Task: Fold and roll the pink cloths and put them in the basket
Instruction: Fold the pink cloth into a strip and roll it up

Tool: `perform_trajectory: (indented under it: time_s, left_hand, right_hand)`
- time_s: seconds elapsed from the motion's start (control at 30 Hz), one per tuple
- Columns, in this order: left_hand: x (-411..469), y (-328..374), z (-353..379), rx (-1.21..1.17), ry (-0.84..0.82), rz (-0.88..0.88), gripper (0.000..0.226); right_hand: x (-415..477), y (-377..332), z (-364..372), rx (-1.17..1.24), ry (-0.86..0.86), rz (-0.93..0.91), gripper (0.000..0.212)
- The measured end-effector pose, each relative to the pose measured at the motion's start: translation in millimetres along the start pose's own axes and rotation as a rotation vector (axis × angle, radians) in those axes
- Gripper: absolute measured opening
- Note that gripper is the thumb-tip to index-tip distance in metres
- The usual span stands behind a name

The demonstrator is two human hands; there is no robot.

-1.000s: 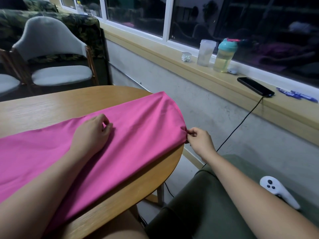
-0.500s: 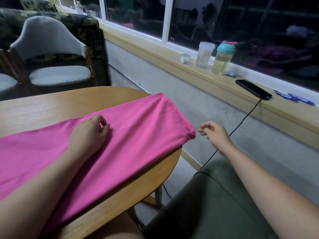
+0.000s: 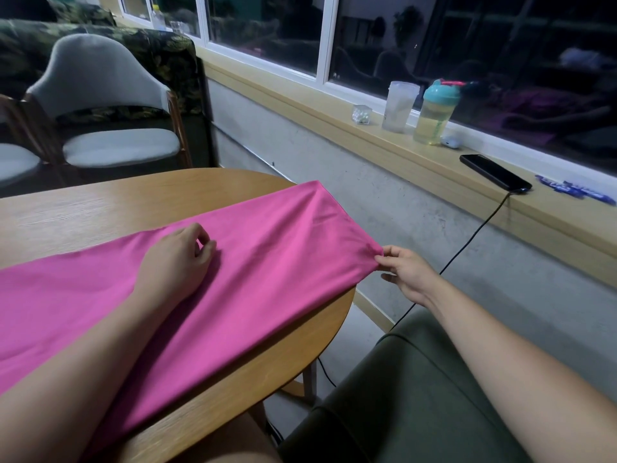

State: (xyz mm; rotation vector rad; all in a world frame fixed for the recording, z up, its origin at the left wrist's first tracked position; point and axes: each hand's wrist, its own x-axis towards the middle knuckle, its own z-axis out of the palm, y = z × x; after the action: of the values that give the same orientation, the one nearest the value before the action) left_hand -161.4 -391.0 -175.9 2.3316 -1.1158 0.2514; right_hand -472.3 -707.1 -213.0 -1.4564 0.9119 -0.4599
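The right hand [image 3: 405,274] pinches the pink cloth [image 3: 267,262] by its corner between fingers [image 3: 390,252] and thumb, just past the table [image 3: 100,208] edge. The left hand [image 3: 173,262] rests on the cloth, loosely curled. The cloth lies spread across the table

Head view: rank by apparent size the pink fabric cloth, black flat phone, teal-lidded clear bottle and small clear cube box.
1. pink fabric cloth
2-3. teal-lidded clear bottle and black flat phone: look alike and the phone is nearer, so unranked
4. small clear cube box
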Motion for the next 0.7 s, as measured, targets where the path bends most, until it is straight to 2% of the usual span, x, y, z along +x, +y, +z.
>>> perform_trajectory:
  time_s: [0.2, 0.33, 0.57, 0.7]
  left_hand:
    - [-0.4, -0.4, -1.5, -0.009, 0.000, -0.001, 0.013]
    - [-0.6, -0.1, -1.8, -0.014, -0.002, -0.005, 0.013]
    - [-0.4, 1.2, -1.8, -0.017, -0.001, -0.004, 0.013]
    - [0.0, 0.1, -0.9, -0.013, -0.002, -0.001, 0.013]
  right_hand:
    - [8.4, -18.5, -19.9, 0.326, 0.060, -0.052, 0.024]
    - [3.4, -12.0, -20.8, 0.248, -0.034, 0.013, 0.017]
    - [-6.7, 8.0, -13.3, 0.144, -0.148, 0.083, 0.045]
    - [-8.0, 9.7, -4.3, 0.099, -0.172, 0.111, 0.037]
